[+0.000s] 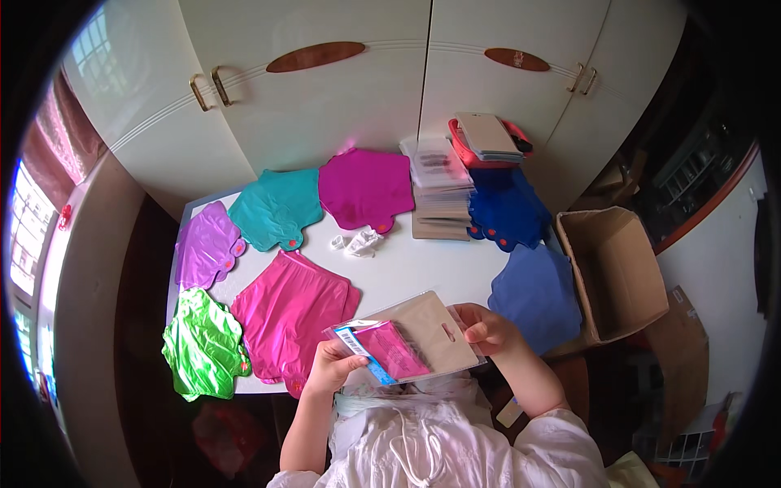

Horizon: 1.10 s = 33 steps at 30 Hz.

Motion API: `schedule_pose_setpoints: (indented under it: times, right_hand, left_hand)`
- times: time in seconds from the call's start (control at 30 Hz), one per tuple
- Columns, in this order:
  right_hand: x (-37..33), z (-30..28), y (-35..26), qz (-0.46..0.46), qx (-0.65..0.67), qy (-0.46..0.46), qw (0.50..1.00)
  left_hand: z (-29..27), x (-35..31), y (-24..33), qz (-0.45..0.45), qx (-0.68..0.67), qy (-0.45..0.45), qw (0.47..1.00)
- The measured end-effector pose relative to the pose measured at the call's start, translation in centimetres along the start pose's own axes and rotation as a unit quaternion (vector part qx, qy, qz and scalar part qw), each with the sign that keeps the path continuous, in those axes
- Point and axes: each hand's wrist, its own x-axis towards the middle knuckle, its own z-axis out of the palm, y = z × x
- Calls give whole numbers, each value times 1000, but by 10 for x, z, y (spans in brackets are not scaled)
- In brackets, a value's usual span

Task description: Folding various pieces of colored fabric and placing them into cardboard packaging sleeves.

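Between my two hands, close in front of my body, is a clear plastic packet. Inside it lie a beige card with a hanging slot and a folded, shiny pink piece. A blue and white barcode label runs along its left end. My left hand pinches that end, thumb on top. At the opposite corner, my right hand grips the packet's edge with bent fingers. Just left of the packet, several flat, shiny pink pieces lie piled, scalloped at the edge.
Around the white table lie similar piles: green, lilac, teal, magenta, dark blue and lighter blue. Crumpled white scraps sit mid-table. Beyond are stacked packets, a red basket and a cardboard box.
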Motion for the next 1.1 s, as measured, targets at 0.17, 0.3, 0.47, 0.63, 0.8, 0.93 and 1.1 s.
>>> schedule_pose_setpoints:
  times: [0.17, 0.3, 0.47, 0.63, 0.8, 0.93, 1.1]
  right_hand:
    - [2, 7, 1, -5, -6, 54, 999]
    - [4, -4, 9, -52, -13, 46, 998]
    - [7, -7, 6, -85, -51, 61, 993]
    - [7, -12, -1, -95, -38, 88, 991]
    - [6, -29, 12, -67, 28, 20, 997]
    - [11, -24, 17, -92, 21, 24, 995]
    - [15, -5, 15, -102, 131, 47, 985]
  left_hand:
    - [1, -1, 6, 0, 9, 10, 1000]
    - [-2, -1, 8, -11, 23, 7, 1000]
    - [-2, -3, 10, 0, 24, 12, 1000]
    - [10, -2, 26, -19, 44, 49, 998]
    - [-1, 0, 16, -29, 22, -5, 999]
    - [-9, -1, 9, -25, 22, -6, 999]
    - [-5, -2, 20, -36, 62, 17, 997]
